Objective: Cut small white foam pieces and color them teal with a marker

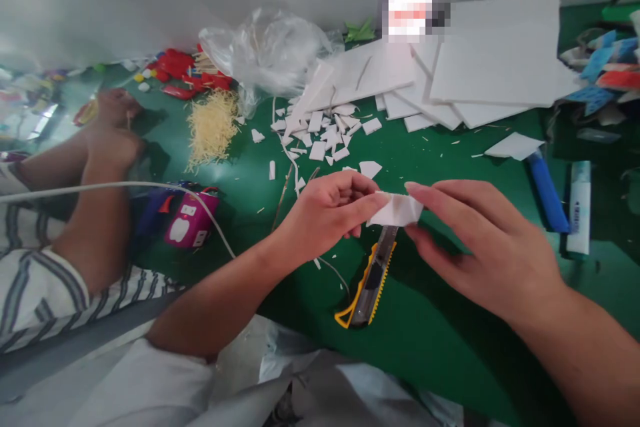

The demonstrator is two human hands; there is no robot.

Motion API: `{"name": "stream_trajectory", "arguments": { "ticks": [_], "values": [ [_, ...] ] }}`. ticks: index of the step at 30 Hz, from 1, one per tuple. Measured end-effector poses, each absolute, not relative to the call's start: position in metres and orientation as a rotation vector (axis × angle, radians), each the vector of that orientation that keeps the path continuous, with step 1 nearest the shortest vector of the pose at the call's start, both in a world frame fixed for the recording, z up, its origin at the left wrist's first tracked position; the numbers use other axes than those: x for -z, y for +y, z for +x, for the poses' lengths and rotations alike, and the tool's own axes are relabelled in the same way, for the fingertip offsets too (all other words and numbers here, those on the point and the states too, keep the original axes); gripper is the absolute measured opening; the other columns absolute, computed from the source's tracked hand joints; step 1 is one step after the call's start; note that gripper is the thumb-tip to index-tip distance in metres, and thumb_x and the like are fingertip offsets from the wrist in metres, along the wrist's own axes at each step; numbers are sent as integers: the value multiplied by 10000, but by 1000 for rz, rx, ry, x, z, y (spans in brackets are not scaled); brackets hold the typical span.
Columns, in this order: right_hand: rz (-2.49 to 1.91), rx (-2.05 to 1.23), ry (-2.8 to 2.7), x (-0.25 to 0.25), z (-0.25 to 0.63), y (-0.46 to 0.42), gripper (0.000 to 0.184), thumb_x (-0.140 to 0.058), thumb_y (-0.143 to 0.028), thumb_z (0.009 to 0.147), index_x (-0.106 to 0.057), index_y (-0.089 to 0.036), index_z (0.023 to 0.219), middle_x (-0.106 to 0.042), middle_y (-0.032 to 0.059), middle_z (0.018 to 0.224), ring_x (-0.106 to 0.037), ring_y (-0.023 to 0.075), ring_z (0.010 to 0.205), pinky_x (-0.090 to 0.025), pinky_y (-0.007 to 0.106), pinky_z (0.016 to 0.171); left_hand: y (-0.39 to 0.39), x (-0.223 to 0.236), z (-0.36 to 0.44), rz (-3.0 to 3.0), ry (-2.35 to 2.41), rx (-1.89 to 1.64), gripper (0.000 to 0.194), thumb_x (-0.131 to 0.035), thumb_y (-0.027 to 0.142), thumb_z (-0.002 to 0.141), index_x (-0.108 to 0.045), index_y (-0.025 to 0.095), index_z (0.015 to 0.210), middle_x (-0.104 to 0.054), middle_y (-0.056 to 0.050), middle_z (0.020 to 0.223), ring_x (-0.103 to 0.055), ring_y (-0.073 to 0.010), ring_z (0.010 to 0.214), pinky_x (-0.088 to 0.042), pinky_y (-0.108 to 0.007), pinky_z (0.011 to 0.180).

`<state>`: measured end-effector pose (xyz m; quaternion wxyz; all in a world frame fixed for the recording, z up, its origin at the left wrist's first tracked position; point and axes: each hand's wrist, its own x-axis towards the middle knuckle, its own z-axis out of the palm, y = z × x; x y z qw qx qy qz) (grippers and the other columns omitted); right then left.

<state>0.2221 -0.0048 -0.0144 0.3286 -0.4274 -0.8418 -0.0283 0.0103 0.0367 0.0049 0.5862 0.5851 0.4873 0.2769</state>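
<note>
Between my two hands is a small white piece, folded or angled, with faint creases; I cannot tell whether it is paper or foam board. My left hand pinches its left end between thumb and curled fingers. At the right end, the index finger and thumb of my right hand close on its upper and lower edges. Right below the piece lies a yellow utility knife on the green table, its blade end pointing up toward the piece, which hides the tip.
White offcuts lie scattered beyond my left hand, near white foam boards and a clear plastic bag. Pale yellow shreds and a magenta box are leftward. Another person's arms rest there. A blue knife and glue tube lie right.
</note>
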Motion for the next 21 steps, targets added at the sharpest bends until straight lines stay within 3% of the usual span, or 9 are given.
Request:
{"name": "stream_trajectory", "arguments": {
  "ticks": [5, 9, 14, 21],
  "values": [
    [-1273, -748, -1728, 25, 218, -8, 399, -679, -274, 866, -640, -293, 1263, -690, 38, 1115, -691, 115, 855, -599, 259, 780, 31, -2, 14, 1246, 1097, -714, 140, -653, 271, 804, -623, 136, 788, -573, 59, 570, -508, -30, 437, -413, -120, 432],
    [-1257, -1184, -1304, 30, 214, -6, 374, -776, -364, 767, -739, -348, 1138, -713, -14, 872, -682, 102, 715, -584, 219, 655, 28, -1, 15, 1247, 1100, -686, 106, -655, 233, 796, -630, 131, 778, -579, 60, 586, -520, -26, 451, -420, -111, 436],
    [-1365, -1342, -1176, 17, 212, -1, 294, -810, -316, 670, -797, -285, 962, -687, -9, 730, -621, 88, 598, -535, 198, 541, 25, 0, 19, 1213, 1044, -631, 114, -670, 238, 787, -620, 137, 774, -561, 70, 567, -517, -27, 465, -417, -110, 443],
    [-1361, -1433, -1136, 10, 212, 3, 326, -794, -283, 625, -789, -257, 951, -683, -6, 702, -616, 98, 592, -526, 219, 540, 23, 1, 20, 1156, 1034, -593, 121, -701, 232, 764, -627, 139, 787, -573, 69, 548, -522, -32, 456, -402, -118, 433]
  ]
}}
